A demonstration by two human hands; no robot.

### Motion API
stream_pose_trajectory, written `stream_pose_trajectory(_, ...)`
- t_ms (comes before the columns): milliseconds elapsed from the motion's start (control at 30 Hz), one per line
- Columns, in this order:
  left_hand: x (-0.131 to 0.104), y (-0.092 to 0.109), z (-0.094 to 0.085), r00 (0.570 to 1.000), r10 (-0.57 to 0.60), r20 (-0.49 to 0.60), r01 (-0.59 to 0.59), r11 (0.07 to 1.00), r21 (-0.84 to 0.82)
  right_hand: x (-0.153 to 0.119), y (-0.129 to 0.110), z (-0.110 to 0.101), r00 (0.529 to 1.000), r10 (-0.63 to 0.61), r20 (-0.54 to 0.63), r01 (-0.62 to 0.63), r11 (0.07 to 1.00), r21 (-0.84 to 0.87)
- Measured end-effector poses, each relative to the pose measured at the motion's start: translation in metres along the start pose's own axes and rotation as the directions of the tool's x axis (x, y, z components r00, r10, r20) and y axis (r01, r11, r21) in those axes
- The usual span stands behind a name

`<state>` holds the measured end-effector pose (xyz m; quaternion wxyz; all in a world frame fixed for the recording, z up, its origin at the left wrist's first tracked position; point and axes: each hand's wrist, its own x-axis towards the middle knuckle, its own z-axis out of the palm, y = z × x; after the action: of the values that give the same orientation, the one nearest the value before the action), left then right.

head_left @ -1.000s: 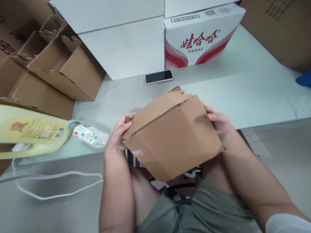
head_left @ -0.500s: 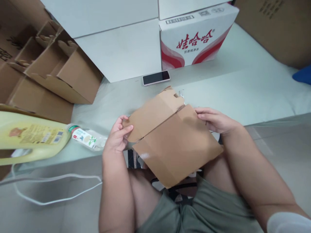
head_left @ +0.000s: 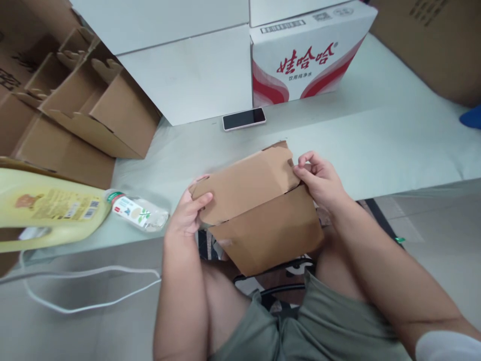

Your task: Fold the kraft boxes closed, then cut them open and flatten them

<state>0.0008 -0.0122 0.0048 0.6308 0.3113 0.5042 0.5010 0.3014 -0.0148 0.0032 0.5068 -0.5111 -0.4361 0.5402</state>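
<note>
A brown cardboard box (head_left: 250, 185), partly folded, is held between both hands above my lap. A crease splits it into an upper panel and a lower flap that hangs down toward my knees. My left hand (head_left: 190, 208) grips the left end, thumb on top and fingers underneath, mostly hidden. At the right end, my right hand (head_left: 317, 178) pinches the upper panel's corner beside a small slot, its fingers curled. The underside of the box is out of sight.
Behind lies a phone (head_left: 244, 119) on the pale green surface (head_left: 376, 135), before white cartons (head_left: 188, 75). To the left stand open cardboard boxes (head_left: 101, 110), a yellow jug (head_left: 56, 208) and a clear bottle (head_left: 139, 213). A white cable loop (head_left: 90, 306) hangs below.
My right hand has shifted from the lower flap's edge to the upper panel's right corner. The upper panel now faces me more, and the lower flap is tilted further down.
</note>
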Motion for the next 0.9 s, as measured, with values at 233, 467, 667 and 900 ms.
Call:
stream_pose_trajectory(233, 0.005, -0.003, 0.001, 0.991, 0.051, -0.12, -0.051, 0.999, 0.005, 0.01, 0.002, -0.011, 0.892, -0.295, -0.342, 0.235, 0.95, -0.206)
stream_pose_trajectory(467, 0.031, -0.006, -0.026, 0.902, 0.159, -0.401, -0.229, 0.964, -0.133, 0.024, 0.019, -0.025, 0.916, -0.091, -0.39, 0.068, 0.995, -0.072)
stream_pose_trajectory(667, 0.041, -0.016, -0.028, 0.893, 0.141, -0.427, -0.226, 0.962, -0.155, 0.017, 0.023, 0.004, 0.969, 0.243, 0.034, -0.246, 0.959, 0.139)
stream_pose_trajectory(900, 0.023, -0.002, -0.007, 0.959, 0.019, -0.282, -0.114, 0.939, -0.325, 0.005, 0.018, 0.032, 0.889, 0.422, 0.175, -0.454, 0.862, 0.228)
